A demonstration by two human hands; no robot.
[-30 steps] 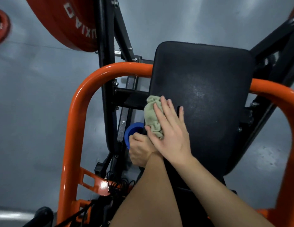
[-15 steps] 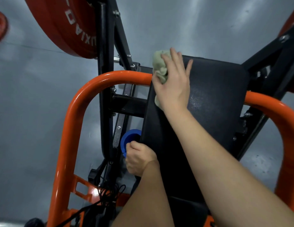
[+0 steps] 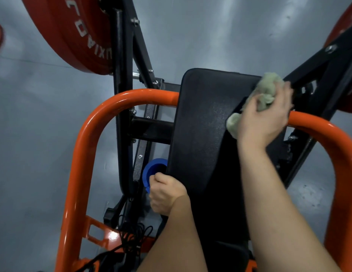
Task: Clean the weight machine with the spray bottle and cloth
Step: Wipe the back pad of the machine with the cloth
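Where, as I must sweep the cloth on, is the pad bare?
Bare: the middle and upper left of the pad, from the orange bar to the left hand. Crowded: its upper right corner, with right hand, cloth and frame arm; its lower left edge, with the spray bottle.

Dim, cool overhead light, soft glare streaks on grey floor (image 3: 43, 134), wide-angle edge bending, slight blur.

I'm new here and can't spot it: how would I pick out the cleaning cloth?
Find the big black padded cushion inside the curved orange steel tube. At its upper right corner the right hand holds a crumpled pale green cloth. Nothing else nearby is green or crumpled.
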